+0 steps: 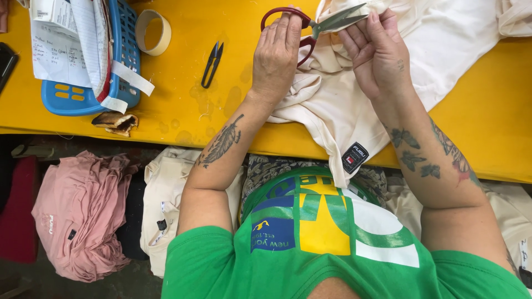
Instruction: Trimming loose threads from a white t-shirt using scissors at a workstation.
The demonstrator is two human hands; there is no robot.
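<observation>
My left hand [275,58] grips a pair of red-handled scissors [308,22], fingers through the loops, with the metal blades apart and pointing right. My right hand [376,52] pinches a fold of a cream garment [443,44] right next to the blades. The garment lies spread over the yellow table [221,33], and one end hangs over the near edge with a small black label [354,156] on it.
Black thread snips [211,63] lie left of my left hand. A roll of tape [153,31] and a blue basket [124,61] with papers sit at the far left. Below the table edge are piled pink garments [77,216] and cream garments [166,194].
</observation>
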